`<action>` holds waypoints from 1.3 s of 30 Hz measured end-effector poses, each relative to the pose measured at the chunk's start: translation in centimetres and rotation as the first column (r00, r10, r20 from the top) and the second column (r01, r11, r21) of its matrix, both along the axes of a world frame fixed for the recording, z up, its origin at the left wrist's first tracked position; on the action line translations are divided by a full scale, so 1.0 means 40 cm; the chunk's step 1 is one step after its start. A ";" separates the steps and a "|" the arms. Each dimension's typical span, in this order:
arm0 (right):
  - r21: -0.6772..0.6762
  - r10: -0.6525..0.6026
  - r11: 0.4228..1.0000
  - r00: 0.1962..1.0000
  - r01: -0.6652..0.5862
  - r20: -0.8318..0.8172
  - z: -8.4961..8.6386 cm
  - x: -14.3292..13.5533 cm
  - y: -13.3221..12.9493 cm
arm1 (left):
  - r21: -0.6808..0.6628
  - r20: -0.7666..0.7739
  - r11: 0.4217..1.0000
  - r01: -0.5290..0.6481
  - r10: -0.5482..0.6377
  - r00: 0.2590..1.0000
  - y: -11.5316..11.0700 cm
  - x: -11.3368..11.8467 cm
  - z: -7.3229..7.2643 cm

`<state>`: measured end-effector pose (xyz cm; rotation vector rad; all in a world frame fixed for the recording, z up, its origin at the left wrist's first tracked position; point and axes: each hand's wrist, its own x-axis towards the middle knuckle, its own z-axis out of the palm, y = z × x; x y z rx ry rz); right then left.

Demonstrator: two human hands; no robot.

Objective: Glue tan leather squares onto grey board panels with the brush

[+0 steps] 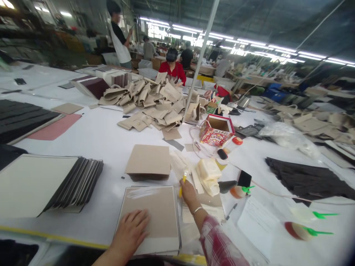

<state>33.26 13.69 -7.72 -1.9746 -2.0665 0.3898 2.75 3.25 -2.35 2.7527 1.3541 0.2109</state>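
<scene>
My left hand (132, 229) lies flat, fingers stretched, on a beige sheet (161, 210) that covers most of a pale board near the table's front edge. White wet-looking streaks run across the top of that sheet. In my right hand (189, 192) is a small brush with a yellow handle (181, 189), its bristles over a pale, smeared sheet (177, 162). Just behind the board stands a neat stack of beige sheets (148, 160). A cream-coated plastic container (208, 173) sits to the right of the brush.
On the left is a pile of dark-edged boards (50, 184). Beige folded pieces (155, 99) are heaped behind, near a thin upright pole (201, 55). A red patterned box (217, 129), phone (244, 178), pen (231, 211) and paper (257, 225) lie to the right. Several people work beyond.
</scene>
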 end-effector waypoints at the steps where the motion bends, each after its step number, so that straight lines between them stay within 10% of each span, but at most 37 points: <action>1: 0.000 0.021 1.000 0.999 -0.021 0.032 -0.019 -0.004 0.000 | 0.003 0.000 1.000 -0.002 0.002 1.000 -0.001 -0.001 -0.003; 9: -0.018 0.032 0.999 0.986 -0.029 0.161 -0.060 0.030 -0.059 | -0.072 0.012 0.997 -0.037 0.038 0.999 -0.009 0.006 0.005; 26: 0.021 -0.101 0.995 0.993 0.102 -0.063 0.126 0.061 -0.105 | -0.496 0.004 0.866 -0.062 0.074 0.997 0.022 0.019 0.138; 30: 0.071 -0.103 0.991 0.978 0.117 -0.181 0.238 0.034 -0.128 | -0.500 0.045 0.864 -0.058 0.093 0.995 0.039 0.020 0.164; 36: 0.035 0.119 0.993 0.882 -0.117 -0.457 0.491 -0.065 -0.196 | -0.288 0.564 0.951 0.111 0.075 0.822 0.097 0.130 0.288; 39: 0.025 0.096 0.995 0.843 -0.098 -0.529 0.548 -0.110 -0.218 | -0.615 0.664 0.675 0.408 0.165 0.729 0.112 0.162 0.314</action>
